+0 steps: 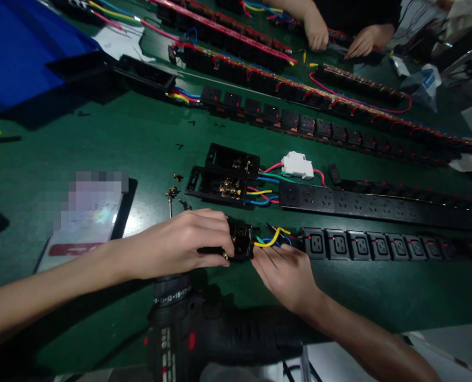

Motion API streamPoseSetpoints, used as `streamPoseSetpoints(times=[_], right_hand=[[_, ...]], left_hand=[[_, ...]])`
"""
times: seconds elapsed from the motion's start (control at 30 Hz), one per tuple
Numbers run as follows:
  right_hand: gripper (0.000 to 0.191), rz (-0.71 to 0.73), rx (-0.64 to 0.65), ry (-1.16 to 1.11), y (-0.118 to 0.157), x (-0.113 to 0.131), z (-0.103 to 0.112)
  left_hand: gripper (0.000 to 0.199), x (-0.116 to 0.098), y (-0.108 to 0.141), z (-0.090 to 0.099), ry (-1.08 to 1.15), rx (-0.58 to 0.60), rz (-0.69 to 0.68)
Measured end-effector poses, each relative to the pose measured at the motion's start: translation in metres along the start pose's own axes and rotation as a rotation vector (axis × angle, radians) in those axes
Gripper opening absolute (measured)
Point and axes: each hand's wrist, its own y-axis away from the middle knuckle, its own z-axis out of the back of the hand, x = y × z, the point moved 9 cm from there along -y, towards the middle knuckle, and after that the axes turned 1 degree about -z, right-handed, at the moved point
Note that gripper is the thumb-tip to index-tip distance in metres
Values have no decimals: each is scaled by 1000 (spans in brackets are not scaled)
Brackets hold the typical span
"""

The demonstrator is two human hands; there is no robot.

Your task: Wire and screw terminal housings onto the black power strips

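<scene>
My left hand [180, 244] grips a small black plastic end housing [239, 241] from the left, its fingers wrapped over the top. Yellow and blue wires [271, 239] run out of the housing's right side. My right hand [286, 278] lies just below them, with its fingertips close to the housing and its fingers extended. To the right, the wires join a black power strip with a row of sockets [379, 246]. A cordless drill [188, 323] lies on the green bench directly below my hands, not held by either one.
Above my hands lie open black housings with brass terminals [216, 185], a white breaker [297, 165], and further wired socket strips [379, 207]. Small brass fittings [172, 192] and a partly blurred paper [85, 228] lie to the left. A co-worker's hands [335, 37] work at the far side.
</scene>
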Motion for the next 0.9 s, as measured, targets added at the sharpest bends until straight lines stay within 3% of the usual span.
streamPoseSetpoints(times=[0.33,0.57,0.9], right_hand=[[18,52,-52,-14,0,5,1],[14,52,-85,-29,1,3,3],[14,41,-84,-21,2,2,3]], left_hand=[[6,-4,0,-1,6,-36,-32],[14,6,4,0,4,-84,42],[12,-6,2,3,-104,-180,-63]])
